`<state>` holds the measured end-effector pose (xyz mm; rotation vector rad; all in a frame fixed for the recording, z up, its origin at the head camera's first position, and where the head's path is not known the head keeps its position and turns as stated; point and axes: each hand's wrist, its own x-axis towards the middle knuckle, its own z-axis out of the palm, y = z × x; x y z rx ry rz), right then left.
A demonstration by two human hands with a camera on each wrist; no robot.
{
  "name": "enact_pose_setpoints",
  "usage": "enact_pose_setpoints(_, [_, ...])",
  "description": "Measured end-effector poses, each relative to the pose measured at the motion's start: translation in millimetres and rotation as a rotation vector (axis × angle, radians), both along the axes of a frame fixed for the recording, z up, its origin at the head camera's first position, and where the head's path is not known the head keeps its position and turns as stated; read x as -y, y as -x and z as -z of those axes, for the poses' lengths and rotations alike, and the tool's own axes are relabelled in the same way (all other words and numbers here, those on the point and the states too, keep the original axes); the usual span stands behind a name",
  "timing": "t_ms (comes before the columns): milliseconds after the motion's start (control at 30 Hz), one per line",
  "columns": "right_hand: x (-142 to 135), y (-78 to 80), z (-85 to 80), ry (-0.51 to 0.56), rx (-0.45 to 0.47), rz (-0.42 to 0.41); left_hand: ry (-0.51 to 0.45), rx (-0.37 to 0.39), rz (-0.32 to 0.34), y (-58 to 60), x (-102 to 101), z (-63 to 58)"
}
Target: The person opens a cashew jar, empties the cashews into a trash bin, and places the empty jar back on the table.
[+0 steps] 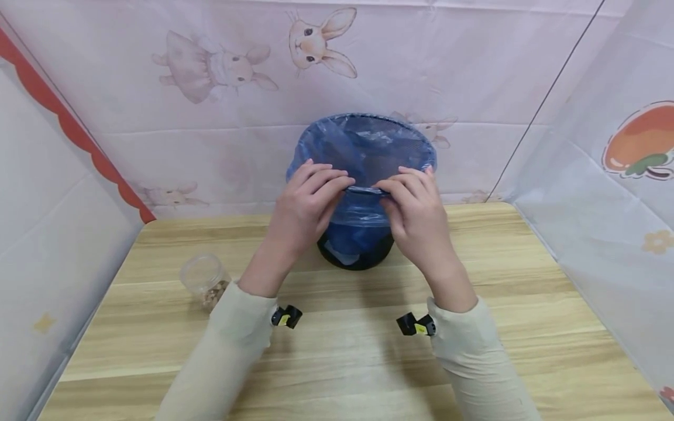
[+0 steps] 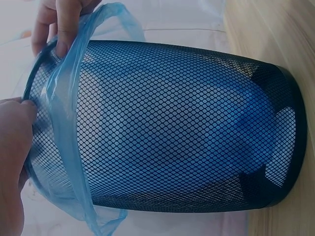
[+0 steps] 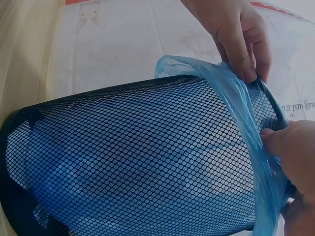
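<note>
A dark mesh wastebasket (image 2: 172,123) stands upright at the back of the table, lined with a thin blue trash bag (image 1: 363,210). The bag's edge is folded down over the rim and hangs outside as a loose band (image 3: 241,113). My left hand (image 1: 308,202) pinches the front rim with the bag on it, left of the middle. Just to its right, my right hand (image 1: 416,204) grips the same rim, thumb outside and fingers over the top. Through the mesh, the bag's blue film shows down to near the base.
A clear plastic jar (image 1: 202,275) with small brown pieces inside sits left of the left forearm. Behind the wastebasket rises a pink wall covering (image 1: 231,152) with rabbit prints. Light wooden tabletop (image 1: 342,362) spreads in front.
</note>
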<state>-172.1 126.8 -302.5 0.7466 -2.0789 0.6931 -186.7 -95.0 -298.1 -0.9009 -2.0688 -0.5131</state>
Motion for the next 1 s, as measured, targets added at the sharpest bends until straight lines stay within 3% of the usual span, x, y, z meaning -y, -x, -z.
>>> enact_pose_setpoints(733, [17.0,0.0,2.3,-0.015,0.004,-0.007,-0.027,-0.019,0.002,-6.2,17.1,1.5])
enact_pose_setpoints(1000, [12.8,-0.2,1.1,-0.068,-0.028,0.02,0.016,-0.005,0.006,-8.3,21.5,0.2])
